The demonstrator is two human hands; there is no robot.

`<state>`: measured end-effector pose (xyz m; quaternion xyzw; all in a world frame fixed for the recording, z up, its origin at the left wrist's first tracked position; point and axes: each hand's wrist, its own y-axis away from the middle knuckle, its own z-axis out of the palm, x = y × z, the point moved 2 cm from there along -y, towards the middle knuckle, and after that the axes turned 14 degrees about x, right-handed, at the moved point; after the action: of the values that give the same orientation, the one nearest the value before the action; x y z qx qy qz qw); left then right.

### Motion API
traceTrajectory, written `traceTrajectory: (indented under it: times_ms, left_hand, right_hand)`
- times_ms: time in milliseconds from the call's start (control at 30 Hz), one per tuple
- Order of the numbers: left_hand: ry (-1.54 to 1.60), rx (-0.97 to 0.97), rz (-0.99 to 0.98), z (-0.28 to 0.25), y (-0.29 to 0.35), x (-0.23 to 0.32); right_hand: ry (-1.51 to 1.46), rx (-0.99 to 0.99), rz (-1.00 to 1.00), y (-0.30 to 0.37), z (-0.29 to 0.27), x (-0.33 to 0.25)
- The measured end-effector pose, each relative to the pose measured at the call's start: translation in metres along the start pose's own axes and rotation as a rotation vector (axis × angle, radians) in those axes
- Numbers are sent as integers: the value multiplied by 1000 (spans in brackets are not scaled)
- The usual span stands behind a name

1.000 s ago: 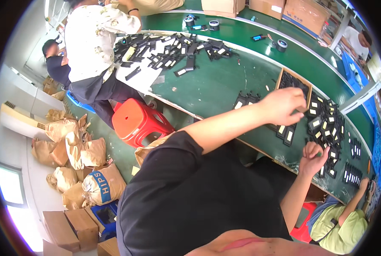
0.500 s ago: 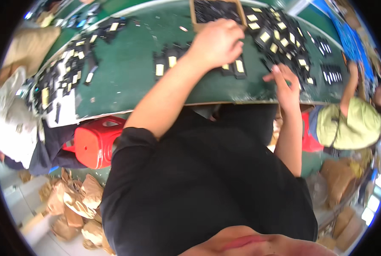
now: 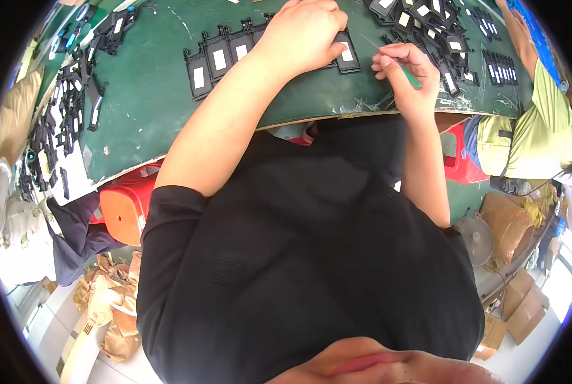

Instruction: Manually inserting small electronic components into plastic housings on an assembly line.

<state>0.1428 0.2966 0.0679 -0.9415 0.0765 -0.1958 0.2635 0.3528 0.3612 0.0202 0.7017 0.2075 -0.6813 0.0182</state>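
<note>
A row of flat black plastic parts (image 3: 219, 59) with pale labels lies on the green table in front of me. My left hand (image 3: 308, 35) reaches over this row with its fingers curled. Its thumb lies at a labelled black part (image 3: 348, 54) at the row's right end. Whatever its fingertips hold, if anything, is hidden. Between the fingers of my right hand (image 3: 409, 77) is a slim tool with a green handle (image 3: 412, 79). Its thin shaft points up and left, toward the right end of the row. The exact kind of tip is too small to tell.
A heap of black labelled parts (image 3: 420, 22) lies right of my hands, and another pile (image 3: 68, 109) is at the left. Small rows of parts (image 3: 502, 69) lie farther right, near a person in a yellow-green shirt (image 3: 542, 141). A red stool (image 3: 122, 211) stands at the left.
The view has shifted, and the box of black parts at the back has gone out of the picture. My right hand's fingers have closed in, and the green-handled tool now shows.
</note>
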Motion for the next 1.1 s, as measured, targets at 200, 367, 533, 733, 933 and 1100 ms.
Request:
traceTrajectory:
  times_ms: [200, 367, 533, 733, 933, 1100]
  left_hand:
    - [25, 6, -29, 6, 1, -2]
    - [18, -30, -36, 9, -4, 1]
    - [-99, 212, 142, 11, 2, 2]
    - [64, -44, -76, 14, -5, -4]
    - [83, -41, -83, 13, -5, -3]
    - [58, -62, -81, 12, -6, -1]
  right_hand:
    - [-40, -147, -91, -10, -1, 12]
    - [34, -10, -17, -12, 9, 11]
    - [147, -57, -38, -19, 11, 14]
    - [161, -69, -114, -18, 11, 18]
    - [181, -108, -178, -17, 9, 19]
    - [197, -133, -180, -16, 8, 20]
